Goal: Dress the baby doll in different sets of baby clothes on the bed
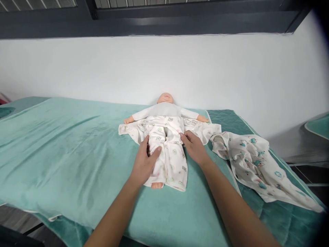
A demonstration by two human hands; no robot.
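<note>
A baby doll [166, 98] lies on its back with its head by the wall and its arms spread. Its upper body is pale, and a white printed garment [175, 163] covers its lower body and legs, with sleeves spread to both sides. One foot [157, 185] shows at the left leg opening. My left hand [147, 160] rests at the left side of the garment, thumb and fingers apart around the doll's leg. The thumb and fingers of my right hand [194, 145] are pinched on the garment's right edge, near the hip.
A second white garment with teal prints [257, 163] lies crumpled at the right on a dark green quilted cover [280, 216]. The light green sheet [77, 154] has wrinkles at the left. Behind stands a white wall [102, 68] beneath a dark metal frame [154, 25].
</note>
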